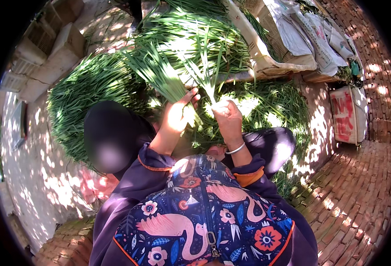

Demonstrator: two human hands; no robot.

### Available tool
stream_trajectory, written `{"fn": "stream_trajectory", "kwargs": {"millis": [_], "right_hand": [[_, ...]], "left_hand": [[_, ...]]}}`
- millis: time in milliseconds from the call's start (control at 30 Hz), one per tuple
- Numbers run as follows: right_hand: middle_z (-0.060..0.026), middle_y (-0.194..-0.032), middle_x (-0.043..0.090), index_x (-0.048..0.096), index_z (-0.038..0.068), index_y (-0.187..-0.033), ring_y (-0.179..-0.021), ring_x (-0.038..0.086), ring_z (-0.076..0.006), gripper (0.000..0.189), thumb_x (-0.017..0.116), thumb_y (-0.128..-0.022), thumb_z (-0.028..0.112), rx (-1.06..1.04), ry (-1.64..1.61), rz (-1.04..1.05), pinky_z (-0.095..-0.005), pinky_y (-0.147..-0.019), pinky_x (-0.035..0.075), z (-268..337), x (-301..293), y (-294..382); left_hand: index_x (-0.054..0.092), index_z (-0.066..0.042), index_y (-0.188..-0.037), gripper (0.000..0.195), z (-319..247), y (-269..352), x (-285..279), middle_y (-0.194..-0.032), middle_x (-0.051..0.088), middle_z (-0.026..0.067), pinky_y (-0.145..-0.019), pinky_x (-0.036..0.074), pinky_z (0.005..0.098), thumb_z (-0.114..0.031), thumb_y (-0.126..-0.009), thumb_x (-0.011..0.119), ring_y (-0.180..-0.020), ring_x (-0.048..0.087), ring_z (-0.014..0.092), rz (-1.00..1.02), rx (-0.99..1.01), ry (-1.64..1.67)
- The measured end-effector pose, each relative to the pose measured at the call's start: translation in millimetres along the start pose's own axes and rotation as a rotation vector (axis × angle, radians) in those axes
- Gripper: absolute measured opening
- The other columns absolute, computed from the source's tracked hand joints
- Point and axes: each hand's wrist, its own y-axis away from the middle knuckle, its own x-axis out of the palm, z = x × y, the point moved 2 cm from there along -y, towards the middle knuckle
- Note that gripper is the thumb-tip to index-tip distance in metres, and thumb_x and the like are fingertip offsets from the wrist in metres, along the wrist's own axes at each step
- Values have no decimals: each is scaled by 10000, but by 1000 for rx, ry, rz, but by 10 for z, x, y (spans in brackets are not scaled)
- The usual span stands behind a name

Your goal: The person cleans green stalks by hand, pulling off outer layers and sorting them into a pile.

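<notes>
My left hand grips a thick bundle of Chinese chives, its leaves fanning up and to the left and its pale cut ends showing below the palm. Just to the right, my right hand pinches a few chive stalks by their white lower ends, with the leaves spread upward. Behind both hands lies a deep heap of chives on a raised surface. Beneath and beyond my right hand, loose chive leaves cover the ground.
A large stacked pile of chives lies at my left. A plastic crate with flattened white sacks stands at the upper right. A red-marked crate sits on the right beside brick paving. More crates stand at the upper left.
</notes>
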Motion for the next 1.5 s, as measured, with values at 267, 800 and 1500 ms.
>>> {"fn": "stream_trajectory", "kwargs": {"millis": [267,800,1500], "right_hand": [[-17,-747,599,578,13,-915,-650,548,-63,158,695,-816,51,14,133,57,-215,-587,454,-34,51,261],[23,-804,619,658,20,-1034,-679,522,-42,217,691,-879,169,181,-88,155,-187,-613,424,-100,-16,228],[-109,-939,658,647,5,-1072,-732,631,-178,329,710,-805,185,29,589,99,-292,-671,505,-22,-226,264]], "left_hand": [[628,-5,-1060,171,138,-148,-150,-931,660,58,-675,545,278,-70,-901,624,-781,630,147,104,-10,-156],[576,-32,-1150,306,163,-63,-26,-921,646,43,-682,570,286,-49,-859,666,-824,651,157,206,-48,-100],[601,-77,-1006,246,130,-39,-82,-897,598,-20,-741,500,269,53,-814,684,-819,576,106,-6,380,-370]]}}
